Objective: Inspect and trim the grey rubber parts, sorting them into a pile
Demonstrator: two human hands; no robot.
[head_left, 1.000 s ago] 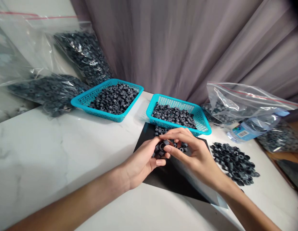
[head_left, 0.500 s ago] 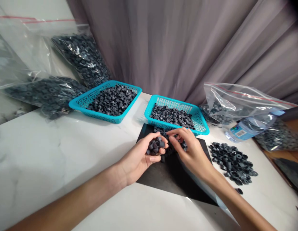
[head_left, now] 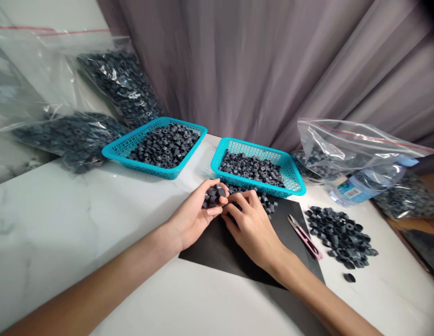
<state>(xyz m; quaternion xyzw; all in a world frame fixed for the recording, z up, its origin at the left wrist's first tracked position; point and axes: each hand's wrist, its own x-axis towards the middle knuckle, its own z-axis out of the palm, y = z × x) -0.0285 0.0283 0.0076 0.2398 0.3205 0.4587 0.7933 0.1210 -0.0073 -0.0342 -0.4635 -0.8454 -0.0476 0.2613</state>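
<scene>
Our left hand (head_left: 192, 217) closes a cupped grip around a handful of small dark rings (head_left: 214, 195) at the far edge of the black mat (head_left: 217, 247). Our right hand (head_left: 253, 228) rests on the mat with its fingertips against that handful; we cannot tell whether its grip pinches a ring. A few loose rings (head_left: 267, 203) lie before the right basket (head_left: 294, 184). It and the left basket (head_left: 132, 137) are well filled, and a heap (head_left: 337, 233) waits at right, so we judge the work partly through. Snips (head_left: 304, 235) lie on the mat's right side. The bench (head_left: 62, 210) offers room at left; its right edge runs near the heap.
</scene>
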